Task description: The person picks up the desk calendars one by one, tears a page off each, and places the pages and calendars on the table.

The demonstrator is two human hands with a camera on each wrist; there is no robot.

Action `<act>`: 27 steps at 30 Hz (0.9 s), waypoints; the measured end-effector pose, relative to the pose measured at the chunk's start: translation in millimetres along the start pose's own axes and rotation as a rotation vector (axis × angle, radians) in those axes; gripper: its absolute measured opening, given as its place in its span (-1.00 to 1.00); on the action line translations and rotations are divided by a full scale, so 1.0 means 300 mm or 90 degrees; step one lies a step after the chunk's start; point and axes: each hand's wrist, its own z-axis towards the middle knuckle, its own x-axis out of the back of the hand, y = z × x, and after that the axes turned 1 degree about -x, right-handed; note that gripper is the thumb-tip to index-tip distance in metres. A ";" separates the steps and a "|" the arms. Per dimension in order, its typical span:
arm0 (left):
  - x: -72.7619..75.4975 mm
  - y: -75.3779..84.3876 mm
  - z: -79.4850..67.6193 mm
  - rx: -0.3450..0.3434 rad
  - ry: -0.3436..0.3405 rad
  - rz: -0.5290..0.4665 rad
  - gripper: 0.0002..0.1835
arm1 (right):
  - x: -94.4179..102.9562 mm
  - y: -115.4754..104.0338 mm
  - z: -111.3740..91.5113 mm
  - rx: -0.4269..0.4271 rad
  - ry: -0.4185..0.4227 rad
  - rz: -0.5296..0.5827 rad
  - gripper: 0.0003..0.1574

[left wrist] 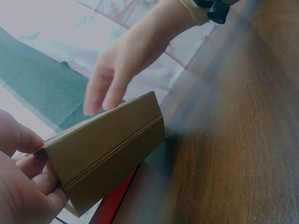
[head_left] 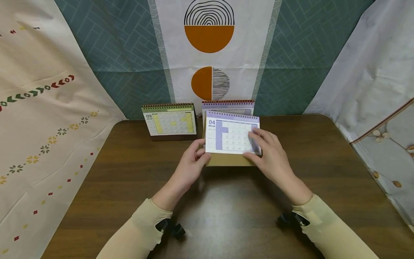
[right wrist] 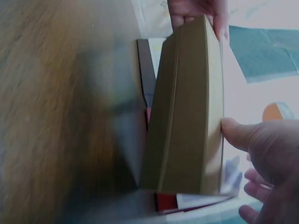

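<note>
My left hand (head_left: 192,160) grips a desk calendar (head_left: 233,133) by its lower left corner, thumb at the front edge and fingers curled behind. The calendar has a purple-and-white page marked 04, a white spiral binding on top and a tan card base (left wrist: 107,144). It is tilted back, its base facing my body. My right hand (head_left: 271,153) is at its right side, fingers spread loosely over the page, thumb (right wrist: 236,133) touching the lower edge. Partly hidden behind stands a second purple calendar (head_left: 228,104) with a red base (right wrist: 166,201).
To the left, a green-and-yellow desk calendar (head_left: 173,122) marked 09 stands on a dark brown base. The brown wooden table (head_left: 129,201) ends at a teal patterned cloth (head_left: 123,46) behind, with light cloths (head_left: 42,144) on both sides.
</note>
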 end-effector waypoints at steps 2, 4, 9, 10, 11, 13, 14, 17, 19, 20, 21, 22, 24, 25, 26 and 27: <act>-0.001 0.000 0.000 -0.002 0.001 0.000 -0.56 | -0.008 -0.016 0.011 0.040 0.002 0.005 -0.03; -0.003 0.001 0.000 -0.005 0.002 0.000 -0.56 | -0.016 -0.033 0.021 0.071 0.002 0.004 -0.05; -0.006 0.006 -0.003 -0.002 0.008 -0.005 -0.55 | -0.037 -0.081 0.041 0.130 -0.006 0.001 -0.11; -0.006 0.006 -0.003 0.001 0.010 -0.005 -0.55 | -0.042 -0.090 0.045 0.141 -0.006 0.002 -0.12; -0.007 0.006 -0.003 0.004 0.012 -0.004 -0.56 | -0.048 -0.098 0.050 0.151 -0.003 0.003 -0.13; -0.009 0.007 -0.004 0.008 0.015 -0.002 -0.56 | -0.057 -0.113 0.060 0.169 0.004 0.006 -0.17; -0.009 0.007 -0.004 0.007 0.016 -0.001 -0.56 | -0.062 -0.120 0.065 0.178 0.009 0.004 -0.20; -0.011 0.009 -0.006 0.005 0.014 -0.002 -0.56 | -0.070 -0.141 0.077 0.208 0.028 -0.002 -0.32; -0.012 0.010 -0.006 0.002 0.013 -0.002 -0.55 | -0.074 -0.151 0.082 0.230 0.038 -0.011 -0.41; -0.012 0.011 -0.006 0.002 0.013 -0.002 -0.55 | -0.076 -0.154 0.084 0.244 0.045 -0.016 -0.45; -0.012 0.012 -0.006 0.002 0.013 -0.002 -0.55 | -0.077 -0.156 0.085 0.259 0.051 -0.018 -0.48; -0.012 0.012 -0.006 0.002 0.014 -0.001 -0.55 | -0.080 -0.157 0.086 0.271 0.056 -0.021 -0.50; -0.012 0.012 -0.005 0.001 0.014 0.000 -0.55 | -0.085 -0.159 0.088 0.297 0.067 -0.022 -0.52; -0.012 0.012 -0.005 0.001 0.015 0.000 -0.55 | -0.087 -0.160 0.090 0.307 0.071 -0.020 -0.53; -0.012 0.012 -0.005 -0.001 0.015 -0.001 -0.55 | -0.089 -0.162 0.092 0.314 0.074 -0.019 -0.53; -0.011 0.013 -0.005 -0.001 0.014 -0.001 -0.55 | -0.091 -0.164 0.096 0.320 0.076 -0.018 -0.53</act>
